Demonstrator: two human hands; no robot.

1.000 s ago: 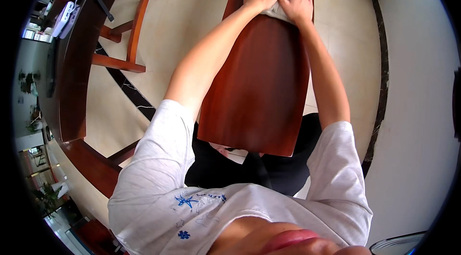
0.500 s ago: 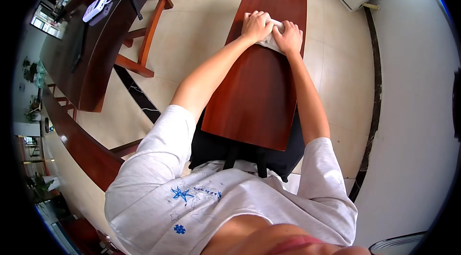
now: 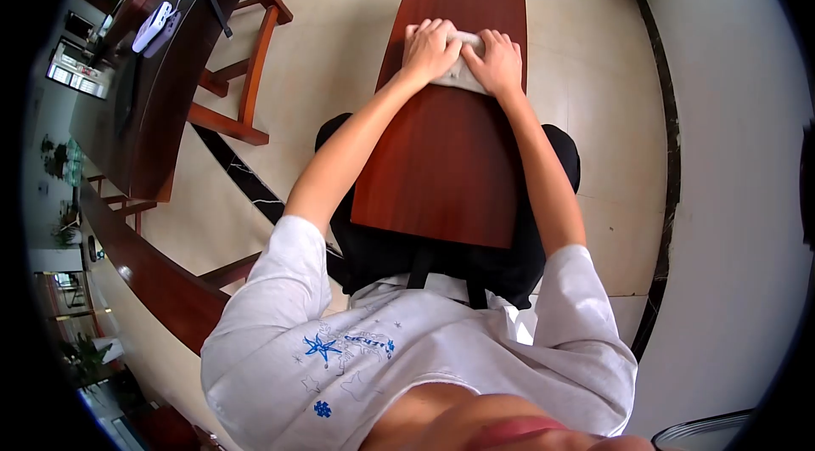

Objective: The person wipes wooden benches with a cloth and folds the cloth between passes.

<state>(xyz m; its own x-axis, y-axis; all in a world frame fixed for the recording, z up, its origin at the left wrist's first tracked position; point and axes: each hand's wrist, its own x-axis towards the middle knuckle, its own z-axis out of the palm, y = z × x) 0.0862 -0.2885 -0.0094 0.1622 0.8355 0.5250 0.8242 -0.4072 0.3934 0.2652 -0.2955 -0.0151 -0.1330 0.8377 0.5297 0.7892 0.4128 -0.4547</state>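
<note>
Across the far stretch of a long, reddish-brown, smooth wooden bench top [image 3: 433,171], between the person's two hands, lies an off-white, soft-looking fabric cloth [image 3: 461,77], folded or bunched into a thick pad. It is flat against the wood, and its near edge shows below the hands. The left hand [image 3: 431,52] covers its left part, fingers bent and a little apart, the thumb pointing inward. The right hand [image 3: 497,62] covers its right part in much the same way, its thumb angled towards the other. Both appear to pinch the cloth between thumb and fingers while bearing down on it; how tightly, and what the hidden fingertips do, cannot be told.

The cloth looks light and limp, with nothing fragile about it, so it should bear firm pressure but lose its shape if held by one corner. A broad hold at both sides, palms over the thick folds, suits it best, since that keeps the layers together. The glossy wood probably gives little resistance beneath it; whether the fabric is damp cannot be seen. The person's black trousers [image 3: 563,158] show on either side of the bench top, and off to the left a small white plastic device [image 3: 151,28] rests on a dark brown wooden table [image 3: 161,111].
</note>
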